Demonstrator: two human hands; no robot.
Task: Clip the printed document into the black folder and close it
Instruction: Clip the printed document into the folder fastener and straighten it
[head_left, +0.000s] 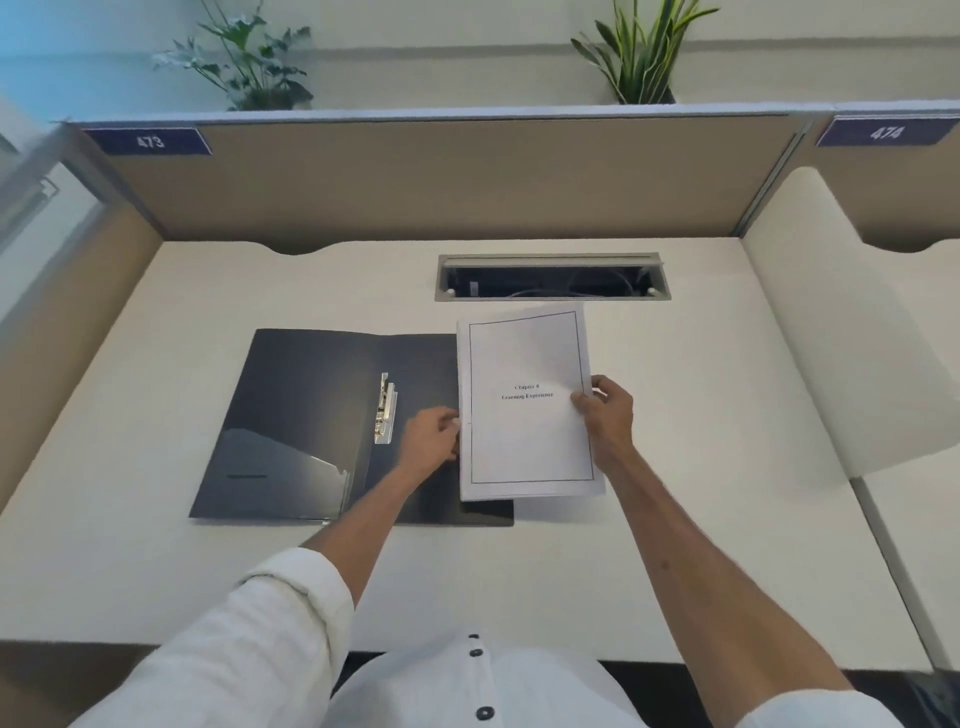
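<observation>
The black folder (306, 415) lies open and flat on the white desk (701, 415), with a metal clip (385, 409) standing along its spine. The printed document (527, 431), a thick white stack with a bordered title page, covers the right part of the folder's right half and reaches past its far edge. My right hand (608, 413) grips the stack's right edge, thumb on top. My left hand (431, 439) pinches the stack's left edge, resting over the folder's right half just right of the clip.
An open cable tray (551, 278) is set into the desk just behind the document. Tan partition walls (441, 176) close off the back and left. A curved white divider (841, 332) stands at the right. Two plants sit above the partition.
</observation>
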